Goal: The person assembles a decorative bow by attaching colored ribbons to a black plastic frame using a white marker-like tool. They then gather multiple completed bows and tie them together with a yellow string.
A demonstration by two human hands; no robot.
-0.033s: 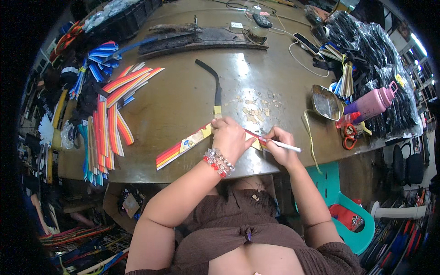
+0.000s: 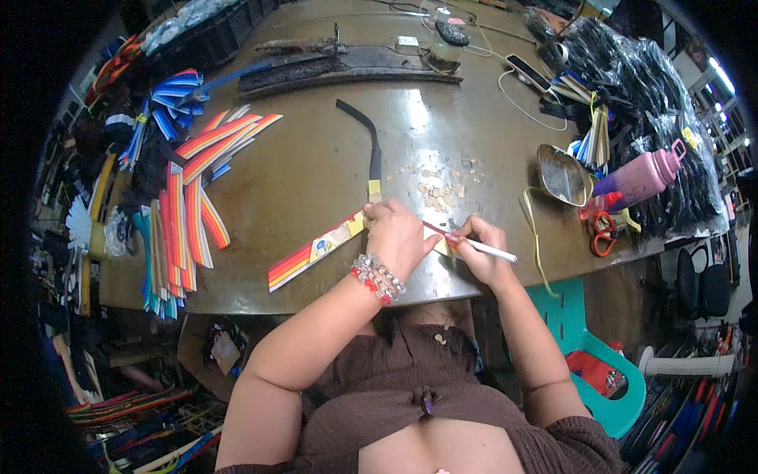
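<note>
My left hand [image 2: 394,237] presses down on a red, orange, yellow and white striped strip [image 2: 294,267] near the table's front edge, its fingers bent over it. Yellow pieces with a blue mark [image 2: 332,241] lie on the strip. In my right hand [image 2: 483,246] is a slim white pen [image 2: 497,253], pinched between the fingers, its tip end at the strip's right part beside my left thumb. A curved black band [image 2: 374,146] with a yellow end reaches away from under my left fingertips. My left hand hides the strip's middle.
Bundles of striped strips [image 2: 186,213] lie at the left. Small tan scraps [image 2: 442,192] are scattered beyond my hands. At the right are a metal dish [image 2: 563,176], orange-handled scissors [image 2: 602,235] and a pink bottle [image 2: 643,175]. A jar [image 2: 448,49] and phone [image 2: 527,73] stand farther back.
The pen and my right hand have shifted very slightly. Otherwise both hands and the striped strip look the same.
</note>
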